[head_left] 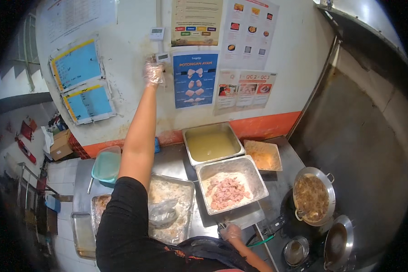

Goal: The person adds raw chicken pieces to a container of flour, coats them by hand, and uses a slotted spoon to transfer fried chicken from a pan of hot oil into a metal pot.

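My left hand (154, 72), in a clear plastic glove, is raised to the wall at the end of my outstretched arm. It is at the lower of two white digital timers, the lower timer (163, 57) and the upper timer (157, 33); its fingertips are hard to make out. Low at the counter's front edge is my gloved right hand (232, 232), beside a small metal part; its grip is unclear. Just beyond it stands a steel pan (258, 190) holding pieces of raw meat (228, 193) on pale flour.
Behind stands a steel pan of yellowish liquid (210, 146), beside a smaller tub with orange residue (263, 155). A floury tray (187, 217) holds a plastic bag (163, 212). At right, a wok (314, 199) contains bubbling oil, near another wok (338, 241) and a strainer (295, 251).
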